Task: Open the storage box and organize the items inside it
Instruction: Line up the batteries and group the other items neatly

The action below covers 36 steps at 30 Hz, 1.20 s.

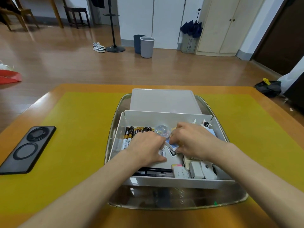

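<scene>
An open white storage box (164,116) sits in a clear tray (177,203) on the yellow mat. A row of batteries (139,130) lines its far left, with markers (125,143) in front. My left hand (146,147) and my right hand (194,139) are both inside the box, fingers curled around a small blue and white packet (171,145) at its middle. A clear round case of coloured bits (162,130) lies just behind my hands. Black pens (156,170), sticky notes (176,165) and white chargers (202,171) lie at the front.
The box's translucent lid (164,99) lies behind the box in the tray. A black phone (27,149) rests face down on the mat at the left. The wooden table's edge (148,85) borders open floor with two bins (144,45) far off.
</scene>
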{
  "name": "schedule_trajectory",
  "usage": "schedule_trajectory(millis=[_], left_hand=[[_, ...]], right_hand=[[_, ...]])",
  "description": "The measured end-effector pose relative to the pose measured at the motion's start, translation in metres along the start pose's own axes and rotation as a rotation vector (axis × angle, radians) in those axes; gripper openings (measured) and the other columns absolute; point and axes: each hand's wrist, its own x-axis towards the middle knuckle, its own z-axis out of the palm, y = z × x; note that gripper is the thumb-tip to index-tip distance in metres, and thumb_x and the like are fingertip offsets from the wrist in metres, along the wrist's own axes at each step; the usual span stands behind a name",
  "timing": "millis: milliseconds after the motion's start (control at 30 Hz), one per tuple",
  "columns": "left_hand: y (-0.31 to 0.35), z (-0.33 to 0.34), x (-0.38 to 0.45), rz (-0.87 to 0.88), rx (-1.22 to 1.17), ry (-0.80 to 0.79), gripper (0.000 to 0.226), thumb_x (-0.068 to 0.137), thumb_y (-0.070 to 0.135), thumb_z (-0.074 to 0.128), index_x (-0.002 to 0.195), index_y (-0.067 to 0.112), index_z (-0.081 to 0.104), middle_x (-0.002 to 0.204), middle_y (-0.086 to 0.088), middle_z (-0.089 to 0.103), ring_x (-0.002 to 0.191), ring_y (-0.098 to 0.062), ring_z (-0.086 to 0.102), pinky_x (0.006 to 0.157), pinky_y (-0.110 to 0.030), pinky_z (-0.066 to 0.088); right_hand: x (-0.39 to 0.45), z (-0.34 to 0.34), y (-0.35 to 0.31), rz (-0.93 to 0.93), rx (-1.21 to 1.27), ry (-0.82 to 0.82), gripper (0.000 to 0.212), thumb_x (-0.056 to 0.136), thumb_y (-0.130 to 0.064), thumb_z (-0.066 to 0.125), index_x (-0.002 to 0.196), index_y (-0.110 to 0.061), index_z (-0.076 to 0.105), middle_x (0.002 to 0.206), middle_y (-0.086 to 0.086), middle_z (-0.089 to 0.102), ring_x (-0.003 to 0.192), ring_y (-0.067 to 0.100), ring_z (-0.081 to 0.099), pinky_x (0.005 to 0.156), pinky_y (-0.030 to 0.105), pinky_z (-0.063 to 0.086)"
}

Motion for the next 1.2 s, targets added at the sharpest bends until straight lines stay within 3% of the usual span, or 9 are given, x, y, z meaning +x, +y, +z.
schedule_trajectory(millis=[67,100,167,367,533,633,733,1033,1200], left_hand=[[-0.004,0.001,0.0,-0.021,-0.019,0.001,0.033,0.075,0.057,0.069,0.078,0.028,0.054,0.086,0.008,0.064,0.086,-0.019,0.061,0.065,-0.032,0.048],[-0.005,0.002,0.0,-0.032,-0.031,-0.004,0.031,0.076,0.055,0.068,0.077,0.028,0.054,0.086,0.008,0.064,0.086,-0.019,0.061,0.066,-0.033,0.05],[-0.007,0.003,0.0,-0.045,-0.046,-0.014,0.029,0.077,0.054,0.068,0.079,0.028,0.055,0.087,0.008,0.064,0.086,-0.018,0.06,0.066,-0.033,0.049],[-0.006,0.003,0.001,-0.061,-0.062,-0.014,0.029,0.077,0.054,0.069,0.08,0.03,0.053,0.086,0.009,0.063,0.084,-0.016,0.057,0.062,-0.03,0.036],[-0.007,-0.007,-0.003,-0.055,-0.057,-0.026,0.028,0.08,0.054,0.07,0.084,0.032,0.054,0.092,0.01,0.063,0.089,-0.015,0.057,0.064,-0.03,0.038],[-0.005,-0.018,-0.008,-0.07,-0.09,-0.054,0.021,0.083,0.049,0.067,0.079,0.032,0.055,0.085,0.012,0.06,0.086,-0.015,0.059,0.062,-0.03,0.038],[0.007,-0.025,-0.015,-0.087,-0.172,-0.117,0.019,0.086,0.046,0.062,0.075,0.031,0.058,0.078,0.013,0.062,0.077,-0.012,0.058,0.06,-0.028,0.038],[0.036,-0.027,-0.018,-0.049,-0.357,-0.275,0.015,0.088,0.04,0.063,0.101,0.033,0.069,0.088,0.016,0.068,0.081,-0.005,0.058,0.073,-0.031,0.052],[0.033,-0.025,-0.013,0.106,-0.402,-0.4,0.046,0.09,0.022,0.056,0.13,0.045,0.058,0.087,0.007,0.067,0.075,-0.009,0.057,0.073,-0.031,0.052]], right_hand=[[0.001,0.002,0.001,0.001,0.029,0.029,0.009,0.082,-0.029,0.068,0.077,-0.035,0.063,0.086,-0.006,0.053,0.096,0.029,0.06,0.064,0.034,0.04],[0.002,0.003,0.001,0.003,0.043,0.048,0.003,0.081,-0.031,0.07,0.08,-0.033,0.068,0.082,-0.007,0.048,0.094,0.029,0.06,0.063,0.033,0.04],[0.003,0.004,-0.001,0.002,0.049,0.097,0.012,0.078,-0.037,0.074,0.088,-0.03,0.074,0.079,-0.007,0.043,0.09,0.027,0.061,0.061,0.032,0.036],[0.003,0.007,-0.005,-0.018,0.001,0.164,0.017,0.078,-0.04,0.073,0.091,-0.027,0.072,0.079,-0.004,0.06,0.092,0.018,0.054,0.059,0.034,0.037],[-0.007,-0.008,0.0,0.035,0.163,0.143,0.03,0.083,-0.053,0.072,0.109,-0.038,0.073,0.084,-0.016,0.055,0.095,0.006,0.049,0.066,0.033,0.038],[-0.022,-0.025,0.012,0.076,0.241,0.166,0.024,0.086,-0.059,0.068,0.095,-0.037,0.073,0.081,-0.021,0.063,0.085,0.001,0.054,0.066,0.032,0.043],[-0.044,-0.036,0.024,0.125,0.274,0.061,0.028,0.082,-0.063,0.07,0.086,-0.035,0.073,0.074,-0.02,0.067,0.071,0.0,0.06,0.059,0.026,0.043],[-0.089,-0.029,0.041,0.117,0.481,-0.089,0.017,0.081,-0.054,0.076,0.081,-0.038,0.072,0.078,-0.022,0.071,0.069,0.002,0.06,0.058,0.02,0.042],[-0.102,-0.026,0.043,0.106,0.471,-0.118,0.026,0.08,-0.064,0.07,0.089,-0.04,0.072,0.086,-0.026,0.07,0.079,0.001,0.063,0.066,0.025,0.051]])
